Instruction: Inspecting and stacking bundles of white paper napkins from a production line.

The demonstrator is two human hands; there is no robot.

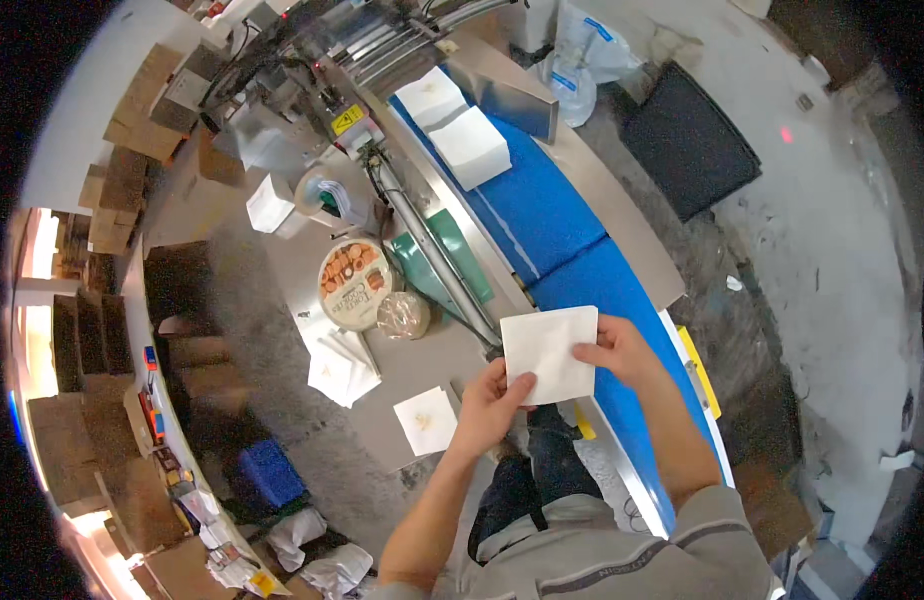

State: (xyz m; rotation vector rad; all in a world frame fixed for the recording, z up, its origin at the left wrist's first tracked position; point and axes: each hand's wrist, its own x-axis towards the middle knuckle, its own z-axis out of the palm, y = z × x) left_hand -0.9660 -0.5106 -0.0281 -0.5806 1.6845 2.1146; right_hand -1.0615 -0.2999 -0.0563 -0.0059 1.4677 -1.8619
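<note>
White paper square [548, 350] lies between pinching fingers [523, 387] — left hand [491, 404] at lower-left corner, right hand [625, 352] at right edge.

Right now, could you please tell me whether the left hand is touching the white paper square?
Touching: the head view shows the left hand with its thumb laid over the lower left corner of the white paper square, no gap visible.
</note>
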